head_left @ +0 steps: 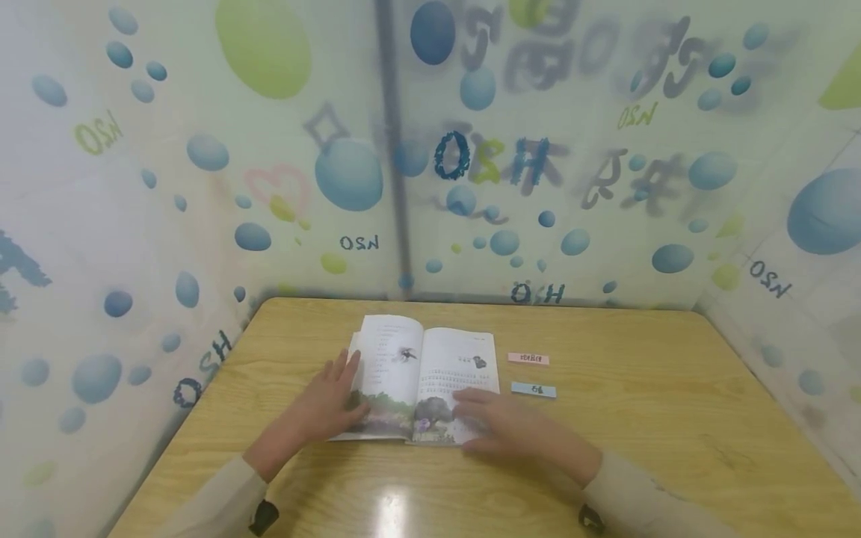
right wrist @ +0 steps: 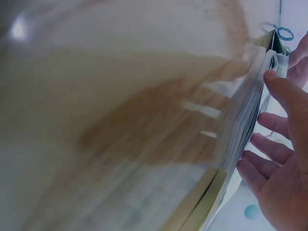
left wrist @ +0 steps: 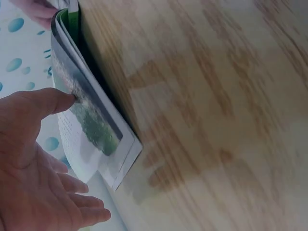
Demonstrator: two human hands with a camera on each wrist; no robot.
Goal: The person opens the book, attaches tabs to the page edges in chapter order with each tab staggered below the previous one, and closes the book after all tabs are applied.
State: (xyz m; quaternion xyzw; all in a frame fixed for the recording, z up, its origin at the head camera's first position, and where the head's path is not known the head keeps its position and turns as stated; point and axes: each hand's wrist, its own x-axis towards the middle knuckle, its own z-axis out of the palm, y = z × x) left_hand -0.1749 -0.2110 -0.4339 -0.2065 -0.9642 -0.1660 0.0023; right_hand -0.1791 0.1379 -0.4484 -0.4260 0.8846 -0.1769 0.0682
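An open book (head_left: 393, 366) lies on the wooden table, with print and coloured pictures on both pages. My left hand (head_left: 331, 400) rests along the left page's outer edge. In the left wrist view its thumb touches the picture near the page bottom, and the other fingers of the left hand (left wrist: 43, 168) extend past the book's side. Over the lower right page lies my right hand (head_left: 507, 422), slightly blurred. Seen from the right wrist, the fingers of the right hand (right wrist: 284, 144) are spread along the book's page edges (right wrist: 245, 115). Neither hand grips anything.
Right of the book lie a pink paper strip (head_left: 528, 359) and a blue paper strip (head_left: 534, 389), both with handwriting. The wooden table (head_left: 639, 388) meets walls (head_left: 592, 246) covered with bubble patterns on its far side and at left and right.
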